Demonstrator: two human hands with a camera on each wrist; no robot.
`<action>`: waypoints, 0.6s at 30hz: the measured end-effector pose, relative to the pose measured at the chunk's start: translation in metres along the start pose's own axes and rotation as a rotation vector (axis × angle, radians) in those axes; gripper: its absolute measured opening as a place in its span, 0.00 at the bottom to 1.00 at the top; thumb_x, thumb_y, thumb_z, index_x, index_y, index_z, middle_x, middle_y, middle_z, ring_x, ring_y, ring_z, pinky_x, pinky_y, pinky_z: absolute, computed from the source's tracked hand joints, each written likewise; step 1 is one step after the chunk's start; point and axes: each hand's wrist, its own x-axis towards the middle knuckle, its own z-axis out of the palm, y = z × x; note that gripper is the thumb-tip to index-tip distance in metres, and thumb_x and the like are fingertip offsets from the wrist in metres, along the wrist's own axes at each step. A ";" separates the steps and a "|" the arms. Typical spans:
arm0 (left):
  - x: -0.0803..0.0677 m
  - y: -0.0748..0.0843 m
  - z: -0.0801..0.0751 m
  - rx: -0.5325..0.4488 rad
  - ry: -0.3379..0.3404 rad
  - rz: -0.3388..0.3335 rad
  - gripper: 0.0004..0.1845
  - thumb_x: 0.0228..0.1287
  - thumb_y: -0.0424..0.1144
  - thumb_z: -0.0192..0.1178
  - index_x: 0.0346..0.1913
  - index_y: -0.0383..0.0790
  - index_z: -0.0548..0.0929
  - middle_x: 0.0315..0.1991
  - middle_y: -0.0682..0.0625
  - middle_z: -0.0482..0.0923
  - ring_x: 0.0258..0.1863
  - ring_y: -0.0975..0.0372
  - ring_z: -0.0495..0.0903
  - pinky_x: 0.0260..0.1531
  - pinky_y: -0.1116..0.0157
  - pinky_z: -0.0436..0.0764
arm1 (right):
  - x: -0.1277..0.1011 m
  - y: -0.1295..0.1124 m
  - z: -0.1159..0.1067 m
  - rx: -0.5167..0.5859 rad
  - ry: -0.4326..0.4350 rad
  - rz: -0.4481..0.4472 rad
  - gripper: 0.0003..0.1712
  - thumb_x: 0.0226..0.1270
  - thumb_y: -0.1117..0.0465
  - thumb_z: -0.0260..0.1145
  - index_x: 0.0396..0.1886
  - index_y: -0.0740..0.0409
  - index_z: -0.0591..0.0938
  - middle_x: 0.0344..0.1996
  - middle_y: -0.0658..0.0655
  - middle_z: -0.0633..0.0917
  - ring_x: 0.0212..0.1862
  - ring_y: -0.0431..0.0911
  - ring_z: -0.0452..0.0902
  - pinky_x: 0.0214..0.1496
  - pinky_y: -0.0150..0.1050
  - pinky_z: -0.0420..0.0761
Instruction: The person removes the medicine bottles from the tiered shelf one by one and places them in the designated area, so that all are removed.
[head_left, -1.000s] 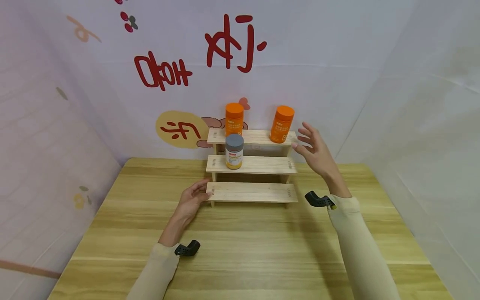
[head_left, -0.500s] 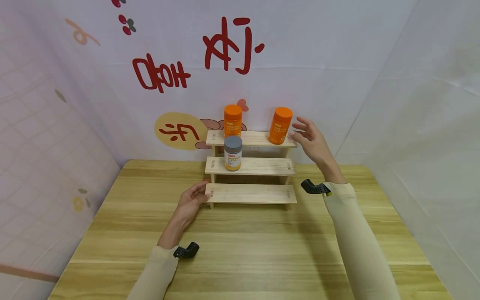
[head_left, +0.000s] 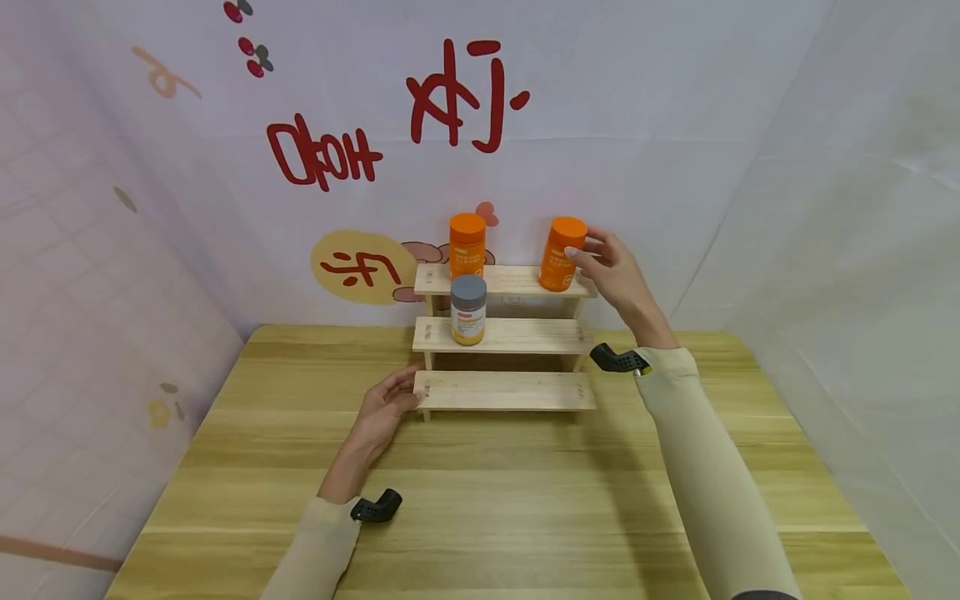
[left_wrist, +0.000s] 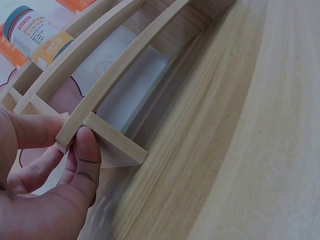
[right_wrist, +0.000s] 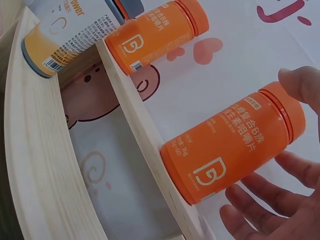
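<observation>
An orange supplement bottle (head_left: 558,265) stands at the right end of the top tier of a three-tier wooden shelf (head_left: 502,335). My right hand (head_left: 613,268) is around its right side, thumb in front, fingers behind. In the right wrist view the thumb (right_wrist: 300,87) lies by the cap, apparently off it; firm contact is not visible. My left hand (head_left: 381,410) pinches the left end of the lowest board (left_wrist: 95,102) between thumb and fingers. A second orange bottle (head_left: 468,243) stands on the top tier's left. A grey-capped bottle (head_left: 468,310) is on the middle tier.
The shelf stands near the back edge of a wooden table (head_left: 480,500). Behind it hangs a white cloth (head_left: 645,125) printed with red characters and drawings; similar cloth walls rise on both sides.
My right hand has moved left to the right-hand orange bottle, its thumb now in front of it. My left hand stays on the lowest board. The bottles keep their places.
</observation>
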 end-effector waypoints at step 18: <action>0.002 0.001 0.002 -0.041 0.011 0.011 0.33 0.69 0.22 0.58 0.76 0.35 0.67 0.66 0.33 0.71 0.49 0.63 0.79 0.41 0.72 0.84 | 0.010 0.007 0.019 -0.038 0.066 0.005 0.40 0.67 0.36 0.68 0.73 0.46 0.69 0.66 0.58 0.77 0.66 0.52 0.75 0.69 0.51 0.79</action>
